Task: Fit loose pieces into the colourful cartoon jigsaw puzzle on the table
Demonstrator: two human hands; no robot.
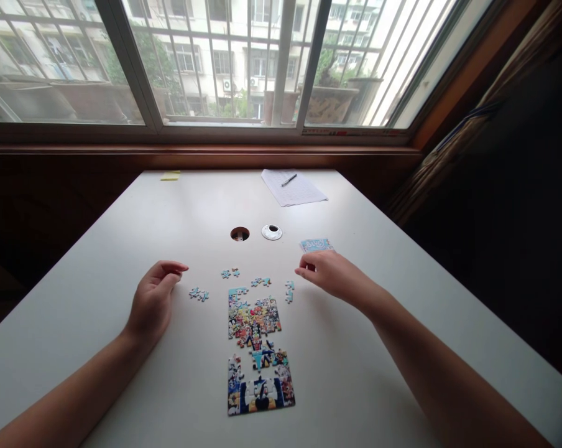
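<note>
My left hand hovers over or rests on the table left of the puzzle, thumb and fingers drawn together with nothing visible between them. Beside it lies a small group of blue puzzle pieces. On the right, my right hand has its fingertips pinched; whether they hold anything is hidden. Just below those fingertips are joined blue pieces. The partly joined jigsaw puzzle has a colourful upper section and a lower section, with gaps in both. More loose pieces and a pair lie above it.
A blue printed card or packet lies behind my right hand. The white table has a round open hole and a ring-shaped cover. Farther back are papers, a pen and yellow sticky notes before the window.
</note>
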